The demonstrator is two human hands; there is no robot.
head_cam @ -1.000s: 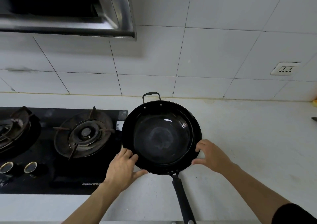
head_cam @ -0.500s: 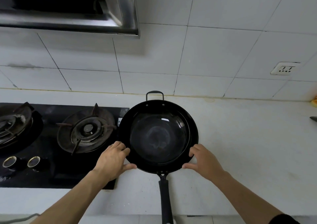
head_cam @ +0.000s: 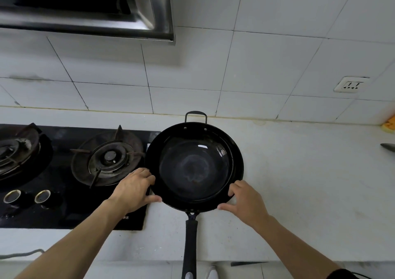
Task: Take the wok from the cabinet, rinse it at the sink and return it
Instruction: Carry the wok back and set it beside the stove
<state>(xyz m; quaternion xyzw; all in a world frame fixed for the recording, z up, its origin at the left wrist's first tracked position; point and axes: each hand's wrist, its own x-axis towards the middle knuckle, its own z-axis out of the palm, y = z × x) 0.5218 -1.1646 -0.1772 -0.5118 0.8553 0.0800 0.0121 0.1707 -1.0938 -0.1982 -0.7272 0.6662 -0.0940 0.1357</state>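
While the wok (head_cam: 194,165) is sitting on the desk (head_cam: 299,182) right of the stove (head_cam: 70,172), left hand (head_cam: 133,190) and right hand (head_cam: 245,201) are bracing its near rim with loosely spread fingers, gripping nothing; its overhanging long handle is risking a knock

The wok (head_cam: 194,165) is dark metal with a glossy, smooth inside that catches light; its long handle (head_cam: 190,244) looks matt black. The desk (head_cam: 310,182) is pale, matt and stone-like. The stove top (head_cam: 64,210) is glossy black glass, the hood (head_cam: 154,7) brushed steel, the wall tiles (head_cam: 267,60) smooth and glazed.
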